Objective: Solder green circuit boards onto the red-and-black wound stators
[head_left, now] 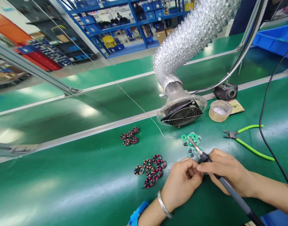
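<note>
The iron (pixel 233 191) is clasped in the right hand (pixel 230 171), its tip over the boards (pixel 194 136). The left hand (pixel 183 180) has fingertips drawn together; any part within cannot be seen. Coils (pixel 153 172) lie in two groups. Work appears partway; loose boards remain, finished units indistinguishable.

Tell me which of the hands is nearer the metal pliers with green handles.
Right. The right hand is apart from the pliers, on their near side; the left hand is farther off, left of the right hand.
</note>
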Available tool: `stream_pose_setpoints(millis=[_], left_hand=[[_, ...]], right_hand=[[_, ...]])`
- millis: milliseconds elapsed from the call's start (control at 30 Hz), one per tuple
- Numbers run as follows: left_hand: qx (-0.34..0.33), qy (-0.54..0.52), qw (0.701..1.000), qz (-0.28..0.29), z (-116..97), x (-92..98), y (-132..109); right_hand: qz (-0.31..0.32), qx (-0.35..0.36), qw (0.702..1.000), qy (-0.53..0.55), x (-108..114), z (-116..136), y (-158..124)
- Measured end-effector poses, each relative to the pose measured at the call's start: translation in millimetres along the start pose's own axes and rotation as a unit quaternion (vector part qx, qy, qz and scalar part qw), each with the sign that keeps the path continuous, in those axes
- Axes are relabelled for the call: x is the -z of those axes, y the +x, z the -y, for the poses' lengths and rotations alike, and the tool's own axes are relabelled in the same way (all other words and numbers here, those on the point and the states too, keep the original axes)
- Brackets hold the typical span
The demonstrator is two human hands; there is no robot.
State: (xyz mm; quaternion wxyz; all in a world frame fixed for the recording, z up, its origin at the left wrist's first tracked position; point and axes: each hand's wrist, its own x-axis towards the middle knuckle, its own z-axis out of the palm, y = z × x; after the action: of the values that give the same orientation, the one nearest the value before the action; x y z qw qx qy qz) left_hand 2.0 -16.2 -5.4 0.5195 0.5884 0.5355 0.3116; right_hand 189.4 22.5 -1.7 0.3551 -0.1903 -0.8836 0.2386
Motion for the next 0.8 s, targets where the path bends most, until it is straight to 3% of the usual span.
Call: stream_pose_setpoints(millis=[133,200,467,567,800], left_hand=[[0.12,-0.113,0.985,0.047,2.1,1.6,1.1],[0.15,-0.139,0.977,0.052,2.5,2.7,1.1],[0.145,-0.134,0.979,0.047,2.0,3.3,-1.2],[0.134,-0.107,0.984,0.044,2.5,2.8,-1.7],[0.15,-0.092,0.984,0.037,-0.9,1.3,-0.9]], right_hand=[[0.015,0.046,0.997,-0.057,2.1,-0.7,-2.0],[0.032,0.054,0.995,-0.079,3.5,-0.9,-3.7],[0.06,0.063,0.993,-0.082,4.8,-0.9,-4.9],[0.015,0.044,0.996,-0.071,11.2,3.5,-1.6],[-0.094,-0.076,0.993,0.01,27.0,29.2,-6.0]])
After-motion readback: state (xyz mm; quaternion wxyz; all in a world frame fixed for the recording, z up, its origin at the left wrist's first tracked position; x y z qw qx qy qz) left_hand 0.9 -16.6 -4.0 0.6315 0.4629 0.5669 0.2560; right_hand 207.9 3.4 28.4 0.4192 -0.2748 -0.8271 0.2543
